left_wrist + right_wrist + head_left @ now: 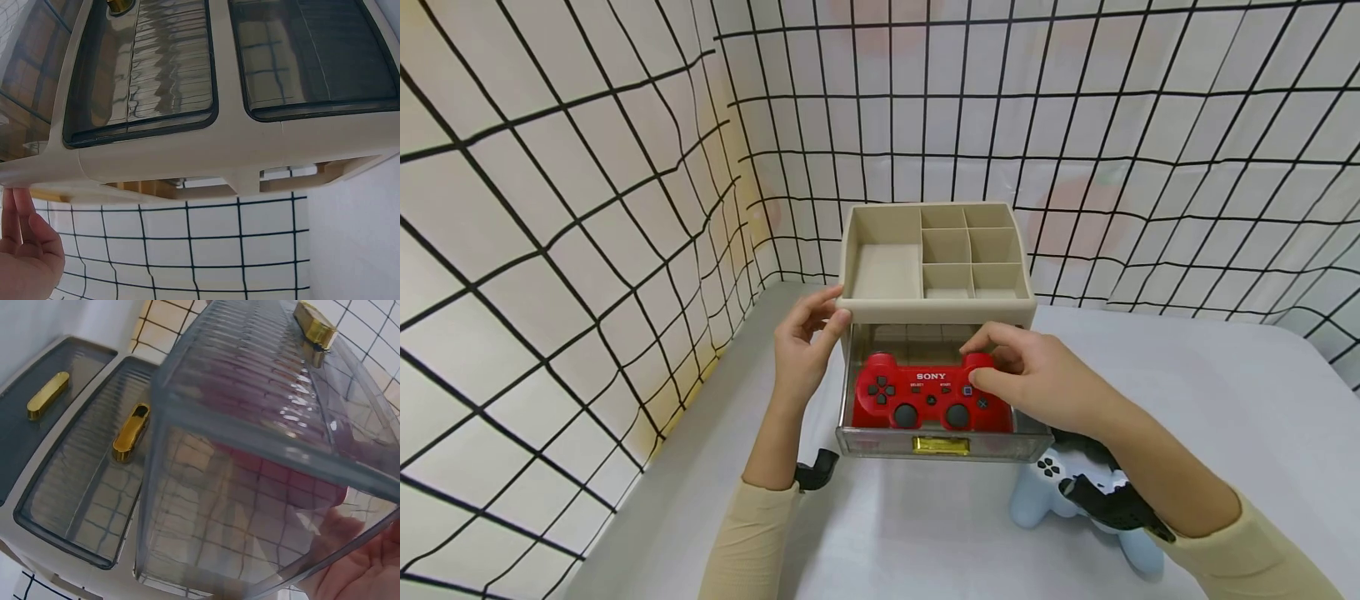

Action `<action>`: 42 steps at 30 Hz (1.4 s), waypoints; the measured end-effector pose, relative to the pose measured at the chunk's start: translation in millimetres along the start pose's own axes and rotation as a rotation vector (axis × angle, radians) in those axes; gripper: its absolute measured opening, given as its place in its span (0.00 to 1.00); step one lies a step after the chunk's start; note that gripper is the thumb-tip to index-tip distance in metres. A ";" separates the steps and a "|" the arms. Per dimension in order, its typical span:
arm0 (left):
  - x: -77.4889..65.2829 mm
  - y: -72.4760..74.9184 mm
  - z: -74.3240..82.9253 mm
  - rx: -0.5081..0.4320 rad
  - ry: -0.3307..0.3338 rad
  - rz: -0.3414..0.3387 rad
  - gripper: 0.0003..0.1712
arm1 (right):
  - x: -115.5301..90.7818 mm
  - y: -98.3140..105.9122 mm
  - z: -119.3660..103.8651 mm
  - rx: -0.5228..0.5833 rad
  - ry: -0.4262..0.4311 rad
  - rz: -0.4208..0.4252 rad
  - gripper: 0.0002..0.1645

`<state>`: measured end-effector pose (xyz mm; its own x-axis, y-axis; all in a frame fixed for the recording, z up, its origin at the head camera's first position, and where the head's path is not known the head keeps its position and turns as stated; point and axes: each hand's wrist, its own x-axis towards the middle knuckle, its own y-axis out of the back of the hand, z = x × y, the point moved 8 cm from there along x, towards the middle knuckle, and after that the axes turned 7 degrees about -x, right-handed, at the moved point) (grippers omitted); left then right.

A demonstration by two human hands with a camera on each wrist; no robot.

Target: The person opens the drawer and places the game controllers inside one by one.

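Observation:
A beige drawer organizer (936, 312) has its clear top drawer (872, 443) pulled out toward me. Inside the drawer lies a red game controller (932, 379), its buttons facing up. My right hand (1048, 379) reaches in and pinches the controller's right side, thumb on its face and fingers at its far edge. My left hand (805, 350) touches the organizer's upper left side with its fingertips. In the left wrist view, fingers (22, 206) rest against the beige frame. Through the drawer wall in the right wrist view, the red controller (281, 475) looks blurred.
A light blue game controller (1033, 500) lies on the white table (925, 533), partly under my right wrist. The organizer's top tray (880, 271) has several compartments. Black wire grid panels (891, 125) stand behind and at the left. Lower drawers (94, 469) are closed.

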<state>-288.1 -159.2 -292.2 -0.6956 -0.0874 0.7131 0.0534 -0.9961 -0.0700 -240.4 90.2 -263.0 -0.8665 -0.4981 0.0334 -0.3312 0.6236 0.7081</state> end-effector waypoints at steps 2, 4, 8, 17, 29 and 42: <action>-0.1 0.2 0.3 -0.002 0.003 0.003 0.18 | -0.2 0.0 -0.9 -0.033 0.000 0.010 0.15; -0.2 0.1 0.1 -0.003 0.005 0.004 0.18 | -0.3 -0.4 -1.3 -0.057 -0.003 0.012 0.15; -0.3 -0.3 0.2 -0.006 0.008 0.004 0.17 | -0.2 -1.1 -0.3 -0.101 -0.020 0.021 0.16; -0.2 -0.2 -0.3 -0.003 0.003 0.000 0.18 | 3.4 -4.3 -0.2 -0.275 -0.034 0.021 0.27; 0.1 -0.7 -0.4 0.024 0.027 0.006 0.19 | 4.7 -8.6 -5.9 -0.364 -0.012 0.075 0.26; 0.9 -1.4 1.2 0.001 0.022 0.007 0.19 | 4.8 -9.8 -13.5 -0.471 0.031 0.163 0.14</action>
<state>-288.0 -157.9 -290.6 -0.7108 -0.0944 0.6970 0.0591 -0.9955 -0.0746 -236.2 73.6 -260.3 -0.8791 -0.4388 0.1862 0.0185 0.3588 0.9332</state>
